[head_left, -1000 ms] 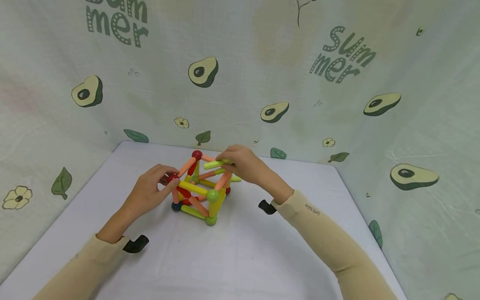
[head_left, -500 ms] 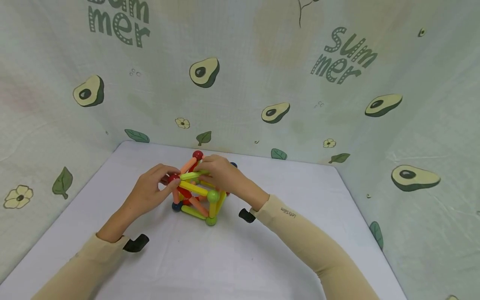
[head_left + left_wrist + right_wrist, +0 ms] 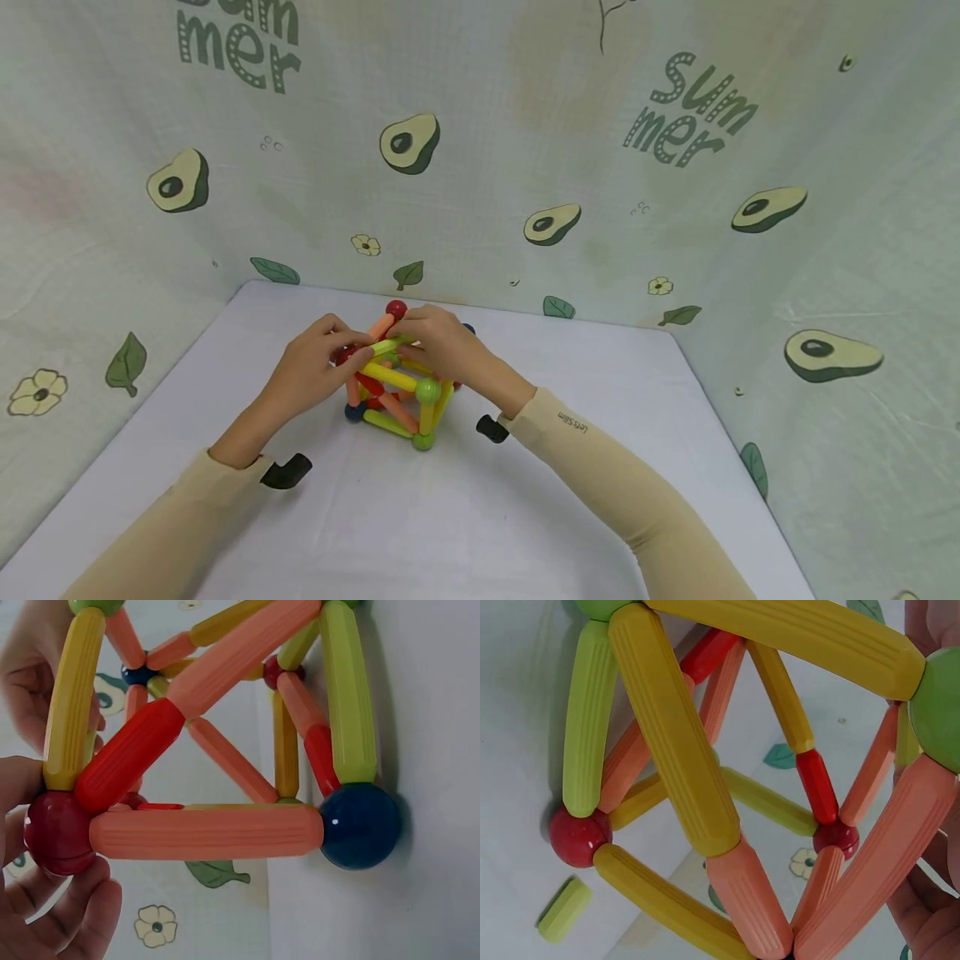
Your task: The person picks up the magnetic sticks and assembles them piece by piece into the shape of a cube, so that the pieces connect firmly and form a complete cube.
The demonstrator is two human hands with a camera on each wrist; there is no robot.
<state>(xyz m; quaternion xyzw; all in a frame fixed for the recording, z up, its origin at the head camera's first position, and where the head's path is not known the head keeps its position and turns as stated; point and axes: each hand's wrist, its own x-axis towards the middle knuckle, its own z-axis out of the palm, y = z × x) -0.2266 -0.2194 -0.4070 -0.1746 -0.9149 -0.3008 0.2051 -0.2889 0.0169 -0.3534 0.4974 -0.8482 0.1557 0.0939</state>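
A magnetic stick-and-ball frame (image 3: 392, 380) stands on the table, built of yellow, salmon, red and lime sticks joined by coloured balls. Over its top, my right hand (image 3: 446, 346) pinches a lime-green magnetic stick (image 3: 390, 344). The stick slants toward the red ball (image 3: 60, 832) at the frame's upper left corner. There my left hand (image 3: 315, 371) pinches the stick's near end between thumb and fingertips, close around that ball. Whether stick and ball touch is hidden by fingers. Below that corner a dark blue ball (image 3: 361, 825) rests on the table.
A loose lime-green piece (image 3: 565, 909) lies on the table beside the frame, visible in the right wrist view. The white table (image 3: 480, 517) meets a printed cloth backdrop (image 3: 480, 167) behind and at both sides.
My right hand has carried the lime-green stick leftward and down to the red ball. My left hand has shifted slightly right and up, from the ball to the stick's end.
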